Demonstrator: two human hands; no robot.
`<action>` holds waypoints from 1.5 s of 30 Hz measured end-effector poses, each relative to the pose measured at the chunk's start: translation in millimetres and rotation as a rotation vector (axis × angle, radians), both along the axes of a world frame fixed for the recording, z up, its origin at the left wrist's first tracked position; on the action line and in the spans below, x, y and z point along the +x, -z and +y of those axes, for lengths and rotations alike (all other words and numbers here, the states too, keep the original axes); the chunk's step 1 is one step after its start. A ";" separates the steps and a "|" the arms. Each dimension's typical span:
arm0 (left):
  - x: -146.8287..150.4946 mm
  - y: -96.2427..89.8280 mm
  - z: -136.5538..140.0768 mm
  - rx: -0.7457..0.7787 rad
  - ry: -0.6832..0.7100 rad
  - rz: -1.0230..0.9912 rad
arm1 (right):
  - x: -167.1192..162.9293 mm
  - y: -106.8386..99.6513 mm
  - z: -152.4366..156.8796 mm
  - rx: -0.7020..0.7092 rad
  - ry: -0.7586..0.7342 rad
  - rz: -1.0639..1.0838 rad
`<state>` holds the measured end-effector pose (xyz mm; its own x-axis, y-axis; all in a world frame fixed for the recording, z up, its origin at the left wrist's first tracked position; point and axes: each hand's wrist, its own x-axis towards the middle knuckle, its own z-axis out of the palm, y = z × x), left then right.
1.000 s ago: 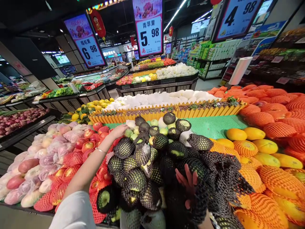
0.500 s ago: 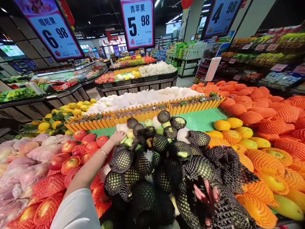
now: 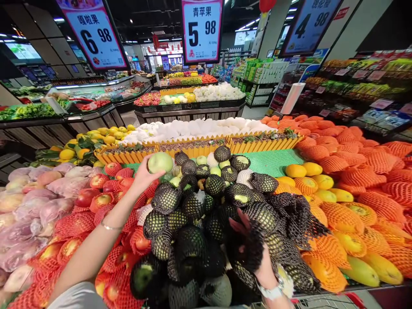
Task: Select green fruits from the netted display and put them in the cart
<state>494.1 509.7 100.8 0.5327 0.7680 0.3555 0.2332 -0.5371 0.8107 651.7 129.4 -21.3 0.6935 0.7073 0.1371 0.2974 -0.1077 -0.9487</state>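
My left hand (image 3: 144, 174) is raised over the left back of the pile, its fingers closed round a bare pale green apple (image 3: 160, 162). My right hand (image 3: 262, 257) is low at the front right, a black foam net sleeve (image 3: 243, 242) bunched around it. Its fingertips poke out past the mesh, and the rest of the fingers are hidden. Beneath both hands lies a heap of green apples (image 3: 166, 198), most of them in black netting.
Red apples (image 3: 124, 197) in pink nets lie left, with bagged pale fruit (image 3: 59, 193) beyond. Yellow mangoes (image 3: 350, 242) and orange-netted fruit (image 3: 341, 156) fill the right. A low orange picket planter (image 3: 189, 148) runs behind. Price screens (image 3: 202, 32) hang overhead.
My left hand has lifted a green apple from the back left of the pile. My right hand has moved left and up, with the black net around it. The view has shifted slightly.
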 end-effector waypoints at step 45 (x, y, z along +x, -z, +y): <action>3.6 36.8 -272.4 -0.462 0.014 -0.217 | -1.0 -87.4 35.8 -0.403 -0.637 -0.706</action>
<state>497.7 237.3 64.1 0.4955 0.8646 0.0837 0.0290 -0.1128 0.9932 650.7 165.2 66.2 0.0276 0.9989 0.0392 0.8856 -0.0063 -0.4644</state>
